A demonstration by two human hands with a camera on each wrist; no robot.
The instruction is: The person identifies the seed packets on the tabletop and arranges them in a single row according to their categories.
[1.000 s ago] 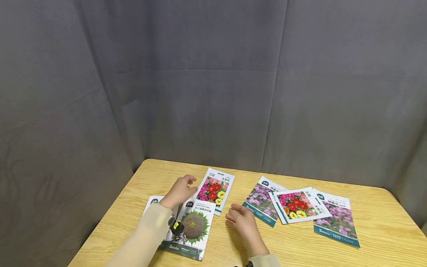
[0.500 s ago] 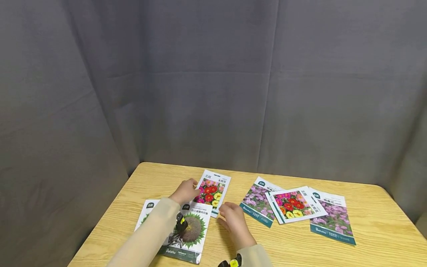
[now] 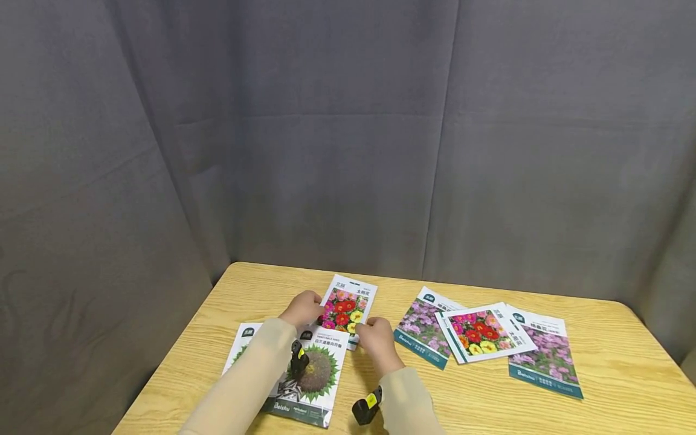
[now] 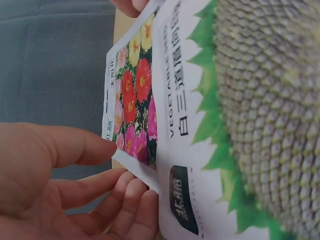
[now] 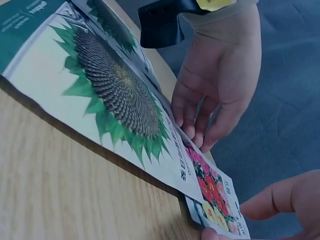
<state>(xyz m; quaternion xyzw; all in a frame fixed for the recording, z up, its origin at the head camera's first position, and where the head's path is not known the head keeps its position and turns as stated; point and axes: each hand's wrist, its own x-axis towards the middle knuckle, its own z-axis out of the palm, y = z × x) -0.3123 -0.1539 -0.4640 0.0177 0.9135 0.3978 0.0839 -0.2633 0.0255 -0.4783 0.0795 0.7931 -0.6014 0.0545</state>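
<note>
**Both hands at the flower packet**

Head view: the left hand (image 3: 301,309) is at the left edge of a flat white packet with red, pink and yellow flowers (image 3: 347,307), its lower end under a white sunflower-head packet with a green base (image 3: 322,371). The right hand (image 3: 377,341) meets its right edge. Both packets lie on the light wooden table (image 3: 478,402).

Left wrist view: the left thumb and curled fingers (image 4: 80,149) pinch the flower packet's edge.

Right wrist view: the right thumb and a fingertip stand apart at the packet's edge; whether they pinch it, I cannot tell.
</note>
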